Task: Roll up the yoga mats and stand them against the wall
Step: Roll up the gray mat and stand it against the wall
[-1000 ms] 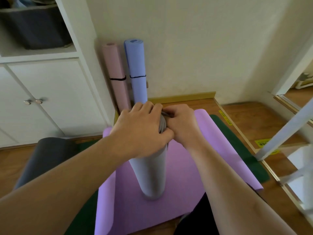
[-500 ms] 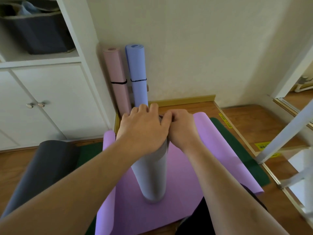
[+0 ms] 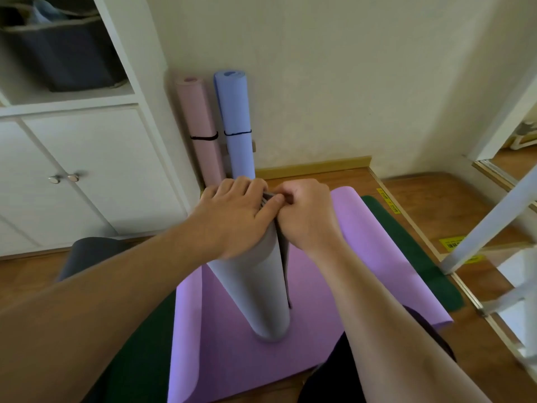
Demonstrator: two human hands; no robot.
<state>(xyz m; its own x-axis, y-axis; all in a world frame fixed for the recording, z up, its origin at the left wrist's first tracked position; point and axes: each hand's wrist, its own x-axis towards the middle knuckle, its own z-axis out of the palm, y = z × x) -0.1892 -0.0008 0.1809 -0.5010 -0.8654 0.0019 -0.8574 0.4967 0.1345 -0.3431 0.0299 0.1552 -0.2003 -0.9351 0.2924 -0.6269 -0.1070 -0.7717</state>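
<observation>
while the grey rolled mat (image 3: 261, 286) is standing upright directly under them, both hands, left hand (image 3: 235, 216) and right hand (image 3: 305, 213), are gripping its top end.

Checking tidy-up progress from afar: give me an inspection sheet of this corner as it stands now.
Surface: wooden floor, partly covered by mats.
Job's things: grey rolled mat upright on flat purple mat; pink rolled mat and blue rolled mat banded, against wall; green mat flat; dark mat curled.
Clutter: nothing seen.
Grippers: left hand grips grey roll's top; right hand pinches its edge.
Cables: nothing seen.
Surroundings: white cabinet, storage bin.
</observation>
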